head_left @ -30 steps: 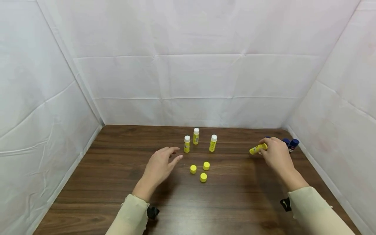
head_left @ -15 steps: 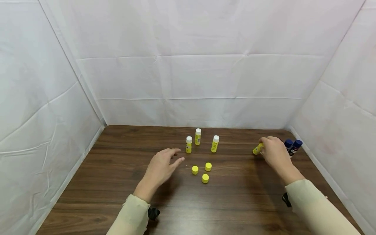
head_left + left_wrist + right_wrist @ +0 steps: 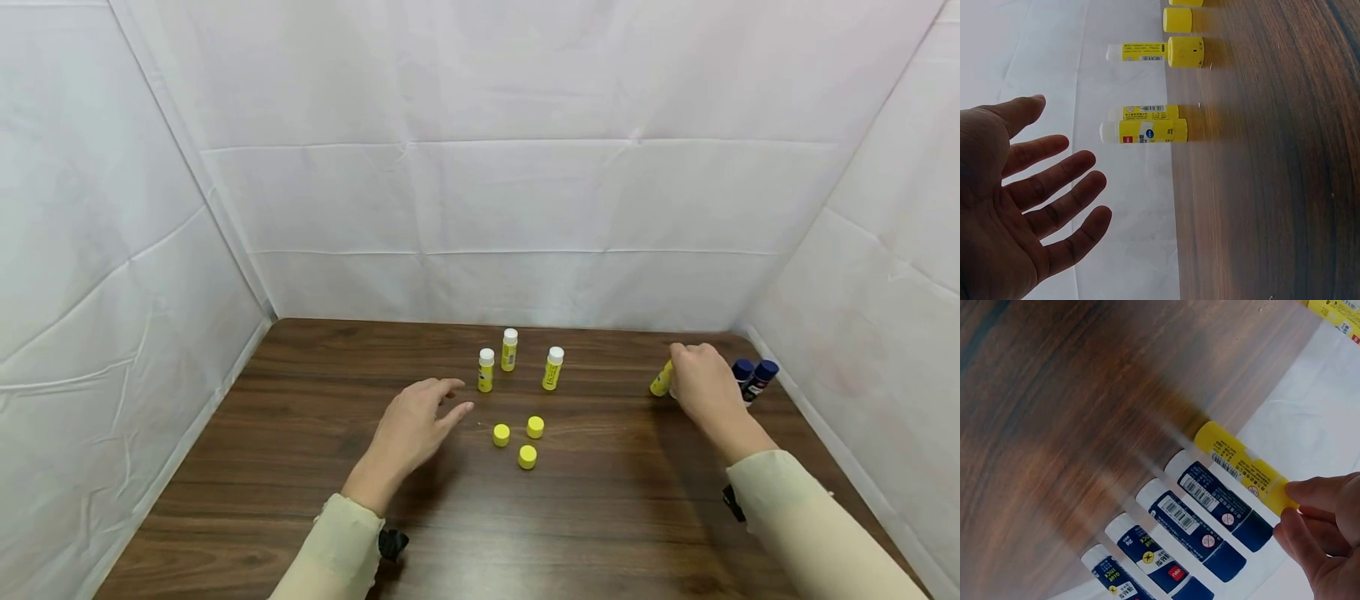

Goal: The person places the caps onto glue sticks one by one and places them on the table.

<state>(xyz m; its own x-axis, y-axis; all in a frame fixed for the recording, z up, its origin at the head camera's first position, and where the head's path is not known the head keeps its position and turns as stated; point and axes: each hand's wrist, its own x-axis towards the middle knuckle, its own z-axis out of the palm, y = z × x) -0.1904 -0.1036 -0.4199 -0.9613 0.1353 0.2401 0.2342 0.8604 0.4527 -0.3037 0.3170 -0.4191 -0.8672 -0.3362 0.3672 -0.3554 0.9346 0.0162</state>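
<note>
My right hand [image 3: 703, 379] pinches the top end of a yellow glue stick [image 3: 1241, 464] between thumb and fingers. In the head view it stands about upright at the table's right side, beside several navy glue sticks with white bases [image 3: 1225, 503], partly hidden by the hand. My left hand [image 3: 411, 423] hovers with spread, loosely bent fingers and holds nothing. Just beyond its fingertips stands a yellow glue stick with a bare white top [image 3: 486, 372]. Two more like it, a rear one [image 3: 509, 350] and a right one [image 3: 552, 369], stand close by.
Three loose yellow caps, a left one [image 3: 501, 435], a right one [image 3: 535, 427] and a front one [image 3: 527, 457], sit on the brown wooden table [image 3: 600, 500]. White cloth walls [image 3: 517, 196] enclose its back and sides.
The yellow glue stick in my right hand has gone from tilted to about upright and down beside the navy ones. My left hand has stayed in place. The head view has shifted slightly.
</note>
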